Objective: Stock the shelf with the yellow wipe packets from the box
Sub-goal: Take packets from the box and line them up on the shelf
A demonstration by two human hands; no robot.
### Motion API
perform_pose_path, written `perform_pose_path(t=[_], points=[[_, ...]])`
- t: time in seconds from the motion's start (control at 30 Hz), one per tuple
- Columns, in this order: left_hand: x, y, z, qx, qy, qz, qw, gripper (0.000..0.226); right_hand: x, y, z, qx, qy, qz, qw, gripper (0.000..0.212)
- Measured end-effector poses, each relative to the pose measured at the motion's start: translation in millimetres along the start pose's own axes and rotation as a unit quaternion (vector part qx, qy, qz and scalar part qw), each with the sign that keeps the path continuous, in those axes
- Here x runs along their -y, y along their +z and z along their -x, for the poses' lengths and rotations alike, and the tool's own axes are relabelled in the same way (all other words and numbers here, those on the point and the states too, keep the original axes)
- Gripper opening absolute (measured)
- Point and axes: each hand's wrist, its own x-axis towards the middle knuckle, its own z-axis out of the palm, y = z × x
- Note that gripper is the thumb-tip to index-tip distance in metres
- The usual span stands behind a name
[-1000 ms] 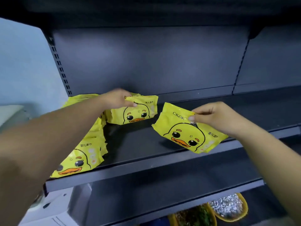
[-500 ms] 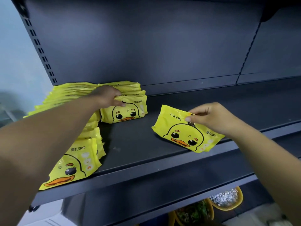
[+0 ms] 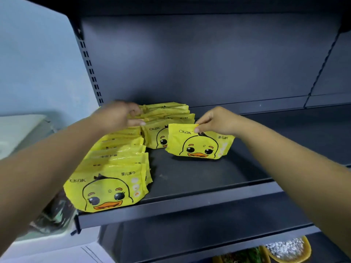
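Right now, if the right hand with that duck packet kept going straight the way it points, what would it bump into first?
The right hand pinches a yellow packet by its top edge and points left and toward the back. First in that line is probably the second row of packets just behind it, which the left hand steadies; depth is hard to judge.

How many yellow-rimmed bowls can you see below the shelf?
2, both at the bottom edge under the dark shelf: one with white grainy contents at right, one with dark green contents left of it. Both are cut off; more may be hidden.
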Motion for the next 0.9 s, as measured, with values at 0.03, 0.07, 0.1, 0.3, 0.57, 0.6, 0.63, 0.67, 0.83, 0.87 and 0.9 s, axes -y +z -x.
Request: perform_pose_path(t=[0.03, 0.07, 0.1, 0.3, 0.57, 0.6, 0.63, 0.67, 0.83, 0.87, 0.9], points=[[3, -5, 11, -0.014, 0.007, -0.005, 1.0, 0.046, 6, 6, -9, 0.011, -0.006, 0.021, 1.0, 0.022], [5, -10, 22, -0.024, 0.007, -0.009, 1.0, 0.046, 11, 13, -18, 0.022, -0.011, 0.042, 0.999, 0.025], [7, -15, 33, -0.032, 0.005, -0.013, 0.999, 0.046, 16, 21, -26, 0.034, -0.016, 0.064, 0.997, 0.026], [5, -32, 85, -0.042, 0.009, -0.012, 0.999, 0.04, 36, 50, -61, 0.028, -0.048, 0.208, 0.977, 0.027], [-6, -31, 126, -0.048, 0.014, -0.045, 0.998, 0.041, 36, 76, -68, -0.116, -0.017, 0.338, 0.934, 0.023], [-6, -30, 129, -0.049, 0.015, -0.032, 0.998, 0.042, 35, 79, -63, -0.137, -0.027, 0.356, 0.924, 0.028], [-7, -30, 132, -0.046, 0.012, -0.021, 0.999, 0.042, 34, 81, -56, -0.157, -0.041, 0.364, 0.917, 0.031], [-9, -31, 135, -0.044, 0.011, -0.013, 0.999, 0.042, 33, 82, -50, -0.171, -0.055, 0.358, 0.916, 0.034], [-32, -35, 152, -0.078, 0.004, -0.008, 0.997, 0.038, 40, 78, 2, -0.171, -0.137, 0.286, 0.933, 0.042], [-41, -36, 157, -0.093, 0.006, -0.001, 0.996, 0.041, 39, 77, 16, -0.18, -0.159, 0.26, 0.935, 0.04], [-51, -37, 162, -0.108, 0.01, 0.009, 0.994, 0.047, 39, 76, 32, -0.196, -0.191, 0.237, 0.932, 0.038]])
